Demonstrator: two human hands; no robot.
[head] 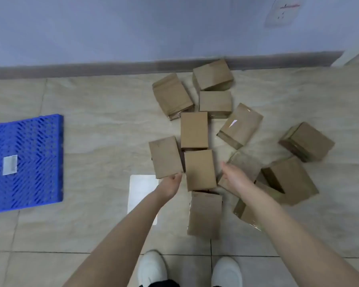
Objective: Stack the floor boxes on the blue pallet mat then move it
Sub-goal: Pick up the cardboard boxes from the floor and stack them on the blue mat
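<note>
Several brown cardboard boxes lie scattered on the tiled floor. The blue pallet mat (29, 162), a slatted plastic grid with a white label, lies flat at the far left with nothing on it. My left hand (170, 185) grips the near edge of one box (165, 156), with its fingertips hidden beneath it. My right hand (234, 179) hovers with fingers straight just right of the middle box (199, 169), above a flatter box (245, 164). It holds nothing.
A wall with a grey skirting board (91, 68) runs behind the boxes. A bright light reflection (141, 191) shows on the tiles near my left forearm. My white shoes (151, 268) stand at the bottom edge. Bare floor separates the mat from the boxes.
</note>
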